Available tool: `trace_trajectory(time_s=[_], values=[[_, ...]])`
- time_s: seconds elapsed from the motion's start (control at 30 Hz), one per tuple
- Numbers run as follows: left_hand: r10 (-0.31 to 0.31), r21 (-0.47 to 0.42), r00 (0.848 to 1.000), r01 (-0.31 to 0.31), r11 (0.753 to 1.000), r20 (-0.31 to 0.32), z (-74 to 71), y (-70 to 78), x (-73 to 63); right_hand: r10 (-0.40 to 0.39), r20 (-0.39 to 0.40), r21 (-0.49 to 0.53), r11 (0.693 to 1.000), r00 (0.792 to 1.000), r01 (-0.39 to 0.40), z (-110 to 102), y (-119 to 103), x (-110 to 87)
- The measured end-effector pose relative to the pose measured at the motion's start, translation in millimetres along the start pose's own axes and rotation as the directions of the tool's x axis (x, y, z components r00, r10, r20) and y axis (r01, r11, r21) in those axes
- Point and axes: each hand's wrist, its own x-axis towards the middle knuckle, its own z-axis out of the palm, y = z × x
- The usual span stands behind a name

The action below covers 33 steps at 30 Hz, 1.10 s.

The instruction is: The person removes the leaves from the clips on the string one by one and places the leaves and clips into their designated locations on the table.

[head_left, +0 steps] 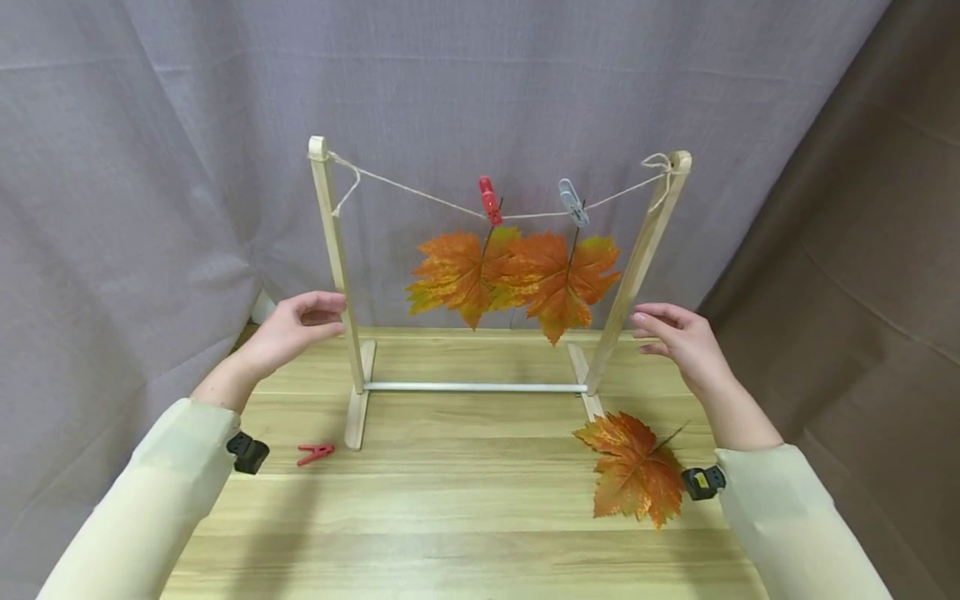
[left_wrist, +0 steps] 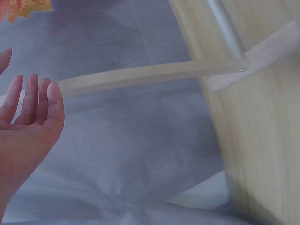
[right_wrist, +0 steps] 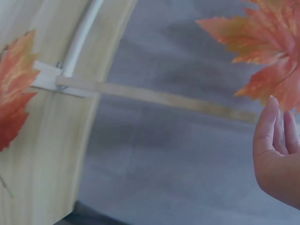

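Observation:
My left hand (head_left: 296,323) is held beside the left post (head_left: 337,250) of a wooden stand, its relaxed fingers overlapping the post's edge in the head view. Beside the right post (head_left: 639,258), my right hand (head_left: 686,342) has loosely bent fingers and holds nothing. A string (head_left: 420,193) tied between the post tops sags in the middle. Clipped on it are a red clothespin (head_left: 489,200) and a grey-blue clothespin (head_left: 573,202). Below them hang two orange maple leaves, the left leaf (head_left: 453,271) partly behind the right leaf (head_left: 558,279).
Another orange maple leaf (head_left: 637,471) lies on the wooden table (head_left: 450,492) by the stand's right foot, under my right forearm. A second red clothespin (head_left: 315,453) lies left of the left foot (head_left: 357,421). A white bar (head_left: 472,387) joins the posts low down. Grey curtain (head_left: 465,92) hangs behind.

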Motion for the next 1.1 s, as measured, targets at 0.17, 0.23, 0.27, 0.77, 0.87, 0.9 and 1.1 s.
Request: trace_trajectory(time_s=[0.17, 0.23, 0.27, 0.77, 0.87, 0.9, 1.1], values=[[0.014, 0.02, 1.0, -0.014, 1.0, 0.002, -1.6, 13.6, 4.7, -0.027, 0.027, -0.025, 0.999, 0.999, 0.027, 14.3, -14.9, 5.8], [0.029, 0.021, 1.0, -0.029, 0.999, 0.005, -2.2, 20.7, 6.5, -0.033, 0.035, -0.029, 0.999, 0.999, 0.034, 20.1, -20.5, 8.2], [0.035, 0.02, 0.999, -0.035, 0.999, 0.006, -2.6, 24.6, 7.3, -0.035, 0.039, -0.039, 0.999, 0.999, 0.037, 22.9, -23.2, 9.4], [0.117, -0.013, 0.991, -0.119, 0.993, -0.069, -3.2, 72.9, 24.9, -0.069, 0.106, -0.004, 0.998, 0.992, 0.069, 62.0, -55.9, 23.4], [0.133, -0.019, 0.988, -0.135, 0.991, -0.073, -2.6, 80.6, 28.2, -0.068, 0.112, -0.003, 0.998, 0.991, 0.069, 68.8, -61.1, 25.6], [0.14, -0.019, 0.988, -0.142, 0.99, -0.069, -2.2, 83.9, 28.8, -0.067, 0.114, -0.004, 0.998, 0.991, 0.068, 71.0, -62.5, 26.5], [0.173, -0.036, 0.984, -0.174, 0.984, -0.042, 2.2, 101.2, 34.6, -0.063, 0.121, 0.004, 0.998, 0.991, 0.063, 84.9, -68.6, 32.2]])
